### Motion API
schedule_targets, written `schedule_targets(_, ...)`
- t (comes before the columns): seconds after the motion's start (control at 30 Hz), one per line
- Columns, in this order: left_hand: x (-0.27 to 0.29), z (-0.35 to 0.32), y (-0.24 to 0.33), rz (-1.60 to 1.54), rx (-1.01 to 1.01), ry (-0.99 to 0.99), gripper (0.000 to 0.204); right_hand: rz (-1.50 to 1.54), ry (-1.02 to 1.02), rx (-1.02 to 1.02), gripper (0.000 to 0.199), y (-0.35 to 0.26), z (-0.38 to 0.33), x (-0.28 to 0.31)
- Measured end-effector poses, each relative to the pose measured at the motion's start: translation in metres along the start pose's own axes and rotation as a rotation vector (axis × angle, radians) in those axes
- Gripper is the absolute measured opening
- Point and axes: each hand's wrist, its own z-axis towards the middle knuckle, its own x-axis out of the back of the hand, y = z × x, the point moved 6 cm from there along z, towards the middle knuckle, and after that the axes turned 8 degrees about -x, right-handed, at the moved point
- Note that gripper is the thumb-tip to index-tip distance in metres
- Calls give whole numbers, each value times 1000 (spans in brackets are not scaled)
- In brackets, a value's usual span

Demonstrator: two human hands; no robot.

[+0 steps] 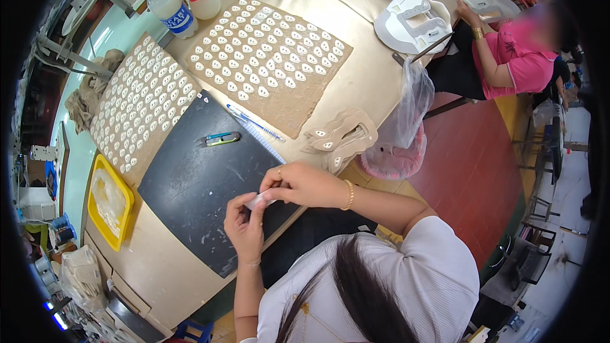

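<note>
Over the near edge of a black board (190, 197), my left hand (244, 225) and my right hand (302, 184) meet, their fingers pinched on a small white piece (257, 201). Fingers cover part of it, and its exact kind cannot be made out. On the board lie thread snips (220, 139) with a green-blue handle. A blue-and-clear pen (251, 119) rests at the board's far edge. Beyond, two brown sheets (279, 111) carry rows of small white rounded pieces (261, 92). Stacked beige cut-outs (346, 133) lie beyond my right hand.
A yellow tray (129, 206) with pale material stands left of the board. Two bottles (170, 9) stand at the far left. White shoe uppers (416, 22) lie at the far right, near a person in pink (524, 60). A pink basket (397, 159) with a plastic bag stands beside the table.
</note>
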Motion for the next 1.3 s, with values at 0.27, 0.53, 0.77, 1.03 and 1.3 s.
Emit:
schedule_targets(0.27,-116,66,47,443,-326,-381,41,-16,481,-182,18,30,-83,129)
schedule_targets(0.53,-208,119,4,792,-195,-734,48,252,576,-343,19,96,-123,147)
schedule_targets(0.77,-222,128,-9,852,-103,-828,55,573,592,-290,15,119,-121,138)
schedule_targets(1.03,-218,124,-12,675,-9,-841,53,150,760,-165,21,125,-119,141)
schedule_targets(1.3,-230,120,-5,662,-123,-1006,42,18,771,-181,46,118,-117,139)
